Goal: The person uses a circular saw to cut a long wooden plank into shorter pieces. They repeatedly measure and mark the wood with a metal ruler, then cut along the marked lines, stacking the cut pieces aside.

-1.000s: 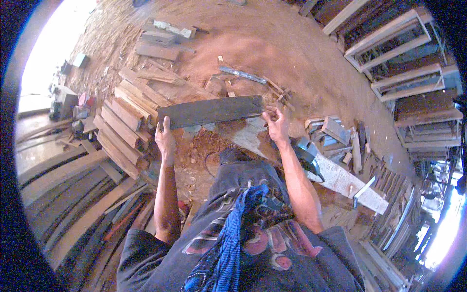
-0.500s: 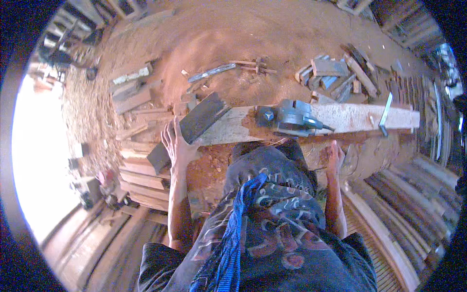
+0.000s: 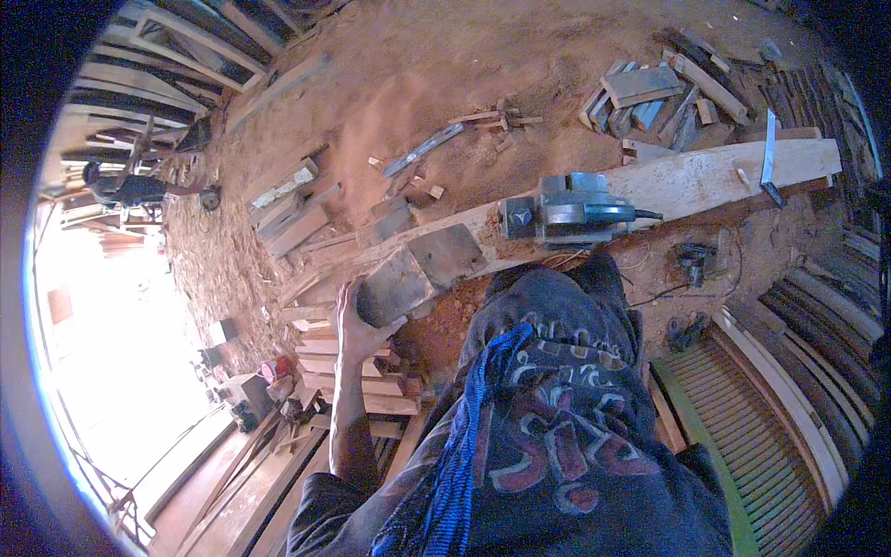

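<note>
My left hand (image 3: 355, 325) grips the near end of a dark, rough wooden piece (image 3: 394, 286), thumb spread along its lower edge and fingers partly hidden behind it. Its other end rests by the left part of a long pale plank (image 3: 687, 190) lying across in front of me. Whether the two dark faces belong to one piece or two, I cannot tell. A blue-grey electric hand planer (image 3: 580, 212) sits on the plank's middle, its cord trailing right. Farther right, a try square (image 3: 769, 160) lies across the plank. My right hand is out of view.
Cut boards (image 3: 357, 381) are stacked below my left hand. Loose offcuts (image 3: 297, 218) lie on the dusty ground at left, and a wood pile (image 3: 645, 88) stands far right. Long boards (image 3: 807, 371) line the right side. A dark tool (image 3: 694, 263) with a cord lies beyond my knee.
The dark wooden piece has turned in my left hand and now shows broader faces. My right hand has gone out of sight. The view has shifted, with the planer still on the plank.
</note>
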The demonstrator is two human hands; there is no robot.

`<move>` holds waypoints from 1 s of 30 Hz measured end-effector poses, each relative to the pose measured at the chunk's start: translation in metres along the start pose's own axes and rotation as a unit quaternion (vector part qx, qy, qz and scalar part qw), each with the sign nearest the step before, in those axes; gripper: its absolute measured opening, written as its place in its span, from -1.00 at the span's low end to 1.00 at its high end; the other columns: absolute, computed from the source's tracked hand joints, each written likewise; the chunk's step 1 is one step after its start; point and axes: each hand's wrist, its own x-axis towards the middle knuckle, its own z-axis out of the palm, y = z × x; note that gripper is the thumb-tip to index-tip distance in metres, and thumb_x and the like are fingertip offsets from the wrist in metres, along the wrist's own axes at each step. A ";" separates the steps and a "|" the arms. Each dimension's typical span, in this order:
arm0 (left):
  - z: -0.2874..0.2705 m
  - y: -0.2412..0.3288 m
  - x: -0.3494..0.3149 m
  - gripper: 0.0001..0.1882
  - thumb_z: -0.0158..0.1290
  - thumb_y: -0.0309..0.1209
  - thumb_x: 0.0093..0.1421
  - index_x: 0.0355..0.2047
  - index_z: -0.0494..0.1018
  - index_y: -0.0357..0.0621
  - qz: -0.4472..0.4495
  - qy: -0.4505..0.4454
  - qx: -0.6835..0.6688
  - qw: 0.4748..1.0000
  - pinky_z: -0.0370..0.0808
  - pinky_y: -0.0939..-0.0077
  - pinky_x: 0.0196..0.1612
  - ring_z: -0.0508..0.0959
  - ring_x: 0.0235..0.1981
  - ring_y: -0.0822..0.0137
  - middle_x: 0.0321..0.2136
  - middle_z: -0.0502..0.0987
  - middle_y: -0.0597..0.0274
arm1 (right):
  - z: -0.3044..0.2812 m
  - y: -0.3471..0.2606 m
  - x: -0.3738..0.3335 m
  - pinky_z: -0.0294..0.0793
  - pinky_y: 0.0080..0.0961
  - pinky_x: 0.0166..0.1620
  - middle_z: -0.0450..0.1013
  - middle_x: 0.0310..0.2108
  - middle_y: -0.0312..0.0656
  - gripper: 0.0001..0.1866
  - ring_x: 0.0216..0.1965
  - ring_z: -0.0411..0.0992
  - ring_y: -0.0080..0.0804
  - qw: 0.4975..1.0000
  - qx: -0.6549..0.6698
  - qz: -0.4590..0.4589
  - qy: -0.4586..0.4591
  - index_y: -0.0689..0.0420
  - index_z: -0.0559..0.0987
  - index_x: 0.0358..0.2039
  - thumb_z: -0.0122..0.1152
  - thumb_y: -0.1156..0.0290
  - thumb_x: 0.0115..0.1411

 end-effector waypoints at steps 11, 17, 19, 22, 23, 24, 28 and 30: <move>-0.027 0.017 0.012 -0.05 0.54 -0.36 -0.46 0.05 0.40 -0.18 0.076 -0.028 -0.015 0.997 0.45 0.14 0.09 0.49 0.00 -0.03 -0.08 0.49 0.01 | -0.023 -0.055 0.056 0.39 -0.44 -0.31 0.49 -0.51 -0.27 -0.65 -0.44 0.39 -0.48 0.988 0.077 -0.120 0.058 0.23 0.59 -0.43 0.23 0.16 0.29; -0.027 0.011 0.015 -0.07 0.54 -0.36 -0.44 0.05 0.40 -0.16 0.070 -0.021 -0.054 0.996 0.45 0.14 0.08 0.49 -0.01 -0.05 -0.08 0.49 0.02 | -0.028 -0.020 0.030 0.42 -0.42 -0.25 0.52 -0.41 -0.18 -0.68 -0.35 0.43 -0.41 0.997 0.063 0.032 -0.039 0.21 0.59 -0.32 0.23 0.16 0.28; -0.028 0.012 0.023 -0.08 0.54 -0.33 -0.40 0.06 0.40 -0.16 0.078 -0.037 -0.006 0.996 0.44 0.12 0.09 0.48 -0.01 -0.06 -0.07 0.48 0.01 | -0.020 -0.004 0.012 0.42 -0.42 -0.26 0.52 -0.41 -0.18 -0.68 -0.35 0.43 -0.41 0.997 0.055 0.034 -0.040 0.20 0.60 -0.32 0.23 0.15 0.28; -0.016 0.010 0.039 -0.09 0.54 -0.28 -0.35 0.07 0.38 -0.16 0.107 -0.076 0.085 0.988 0.40 0.08 0.13 0.44 0.03 -0.09 -0.04 0.45 -0.02 | -0.001 0.029 -0.021 0.43 -0.42 -0.26 0.52 -0.41 -0.19 -0.67 -0.36 0.43 -0.41 0.997 0.059 0.044 -0.015 0.19 0.60 -0.32 0.23 0.14 0.28; -0.009 0.007 0.044 -0.09 0.53 -0.27 -0.34 0.07 0.38 -0.16 0.128 -0.081 0.124 0.981 0.38 0.06 0.15 0.43 0.05 -0.10 -0.03 0.44 -0.03 | 0.006 0.040 -0.030 0.43 -0.42 -0.26 0.53 -0.41 -0.19 -0.67 -0.36 0.43 -0.41 0.997 0.062 0.053 -0.007 0.19 0.61 -0.32 0.24 0.14 0.27; -0.001 0.004 0.048 -0.09 0.53 -0.26 -0.32 0.08 0.37 -0.16 0.148 -0.081 0.164 0.972 0.37 0.04 0.17 0.41 0.07 -0.11 -0.02 0.43 -0.04 | 0.013 0.050 -0.036 0.44 -0.42 -0.27 0.53 -0.41 -0.19 -0.67 -0.36 0.43 -0.41 0.996 0.069 0.058 -0.001 0.19 0.61 -0.32 0.24 0.13 0.27; 0.039 -0.023 0.055 0.03 0.48 -0.07 -0.27 0.21 0.30 -0.15 0.133 -0.116 0.246 0.953 0.24 -0.06 0.27 0.34 0.16 -0.16 0.09 0.39 -0.11 | 0.048 0.075 -0.064 0.45 -0.41 -0.27 0.53 -0.41 -0.20 -0.67 -0.37 0.44 -0.42 0.992 0.098 0.081 0.017 0.18 0.62 -0.31 0.24 0.12 0.27; 0.051 -0.038 0.054 0.06 0.44 0.03 -0.23 0.24 0.29 -0.17 0.130 -0.129 0.256 0.949 0.15 -0.07 0.34 0.27 0.25 -0.16 0.18 0.34 -0.13 | 0.059 0.086 -0.072 0.45 -0.41 -0.28 0.53 -0.41 -0.20 -0.67 -0.37 0.44 -0.42 0.990 0.113 0.081 0.031 0.17 0.62 -0.31 0.24 0.11 0.26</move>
